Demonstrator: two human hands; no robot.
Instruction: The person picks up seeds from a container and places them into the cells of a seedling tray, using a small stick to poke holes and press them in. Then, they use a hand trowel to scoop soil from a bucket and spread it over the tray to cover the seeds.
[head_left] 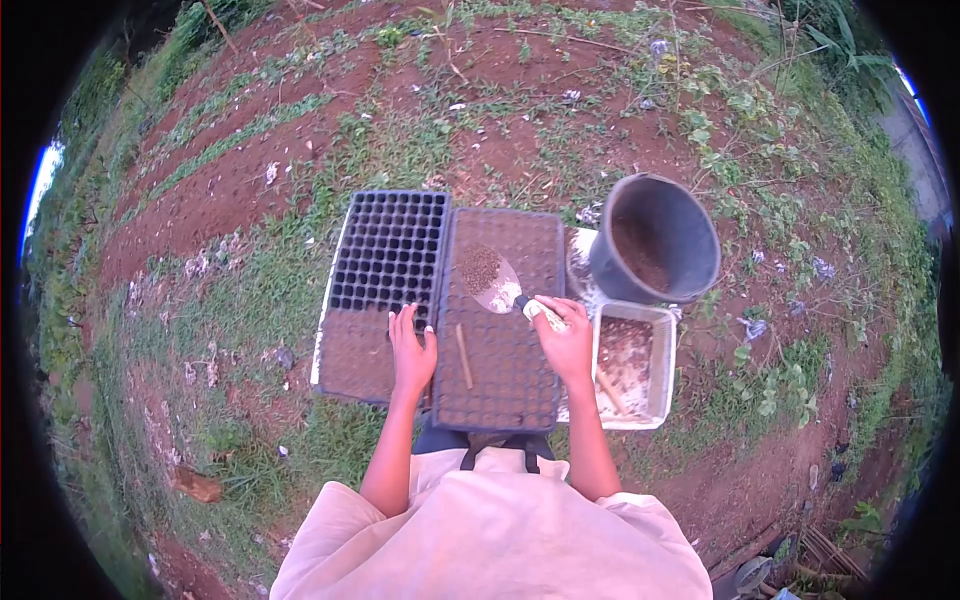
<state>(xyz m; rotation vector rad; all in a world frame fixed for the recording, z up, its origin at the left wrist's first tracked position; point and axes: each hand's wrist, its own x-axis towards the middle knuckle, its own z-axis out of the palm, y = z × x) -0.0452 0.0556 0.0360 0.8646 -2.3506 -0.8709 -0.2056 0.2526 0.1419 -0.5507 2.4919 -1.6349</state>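
My right hand [566,335] is closed round the handle of a trowel [507,296]. A small heap of soil [479,268] lies on and around the tip of the blade, over the right seedling tray [500,345], whose cells hold brown soil. A thin stick [464,356] lies on that same tray. My left hand [410,350] rests with fingers spread on the left seedling tray [390,250], near its right edge. Hollow black cells show in the upper part of this tray, and the cells lower down hold soil.
Tilted to the right stands a dark bucket [655,238] with soil inside. Below it is a white rectangular basin [670,370] with soil remnants and a stick [610,390]. Grass and red earth [200,220] surround the trays.
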